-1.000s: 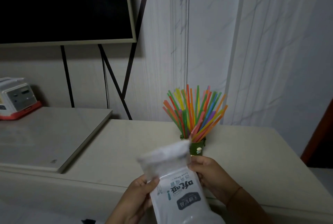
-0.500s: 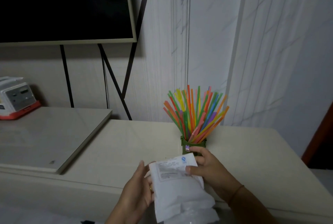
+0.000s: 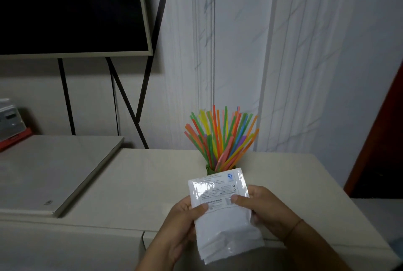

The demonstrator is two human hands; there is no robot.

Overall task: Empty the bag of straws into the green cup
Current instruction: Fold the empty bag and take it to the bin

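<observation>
In the head view, both hands sit at the lower centre of the frame and hold a plastic bag [image 3: 222, 216] upright between them. The left hand [image 3: 181, 227] grasps the bag's left edge, its thumb laid across the front and its fingers behind. The right hand [image 3: 266, 211] grasps the right edge the same way, thumb pressed on the printed panel. A thin cord bracelet [image 3: 293, 228] circles the right wrist. The bag is white and glossy, flat and a little crinkled. Small print and a blue round mark are near its top edge, and its lower end slants toward the bottom of the frame.

Just above the bag's top edge, at centre frame, a bunch of coloured straws [image 3: 220, 137] stands fanned out in the green cup [image 3: 209, 169]. Orange, green, yellow, blue and purple ones lean outward to both sides. Only a sliver of the cup shows at the bag's upper left corner; the bag hides the rest. The cup stands on a pale table [image 3: 152, 183] that fills the middle of the frame, close to the back wall.

At the left, a flat pale board [image 3: 50, 172] lies on a neighbouring surface. A grey and red device [image 3: 11, 122] sits at the far left edge. The upper left holds a dark screen [image 3: 69, 6] on thin black legs [image 3: 128, 100]. A dark red door [image 3: 381, 139] shows at the right edge.
</observation>
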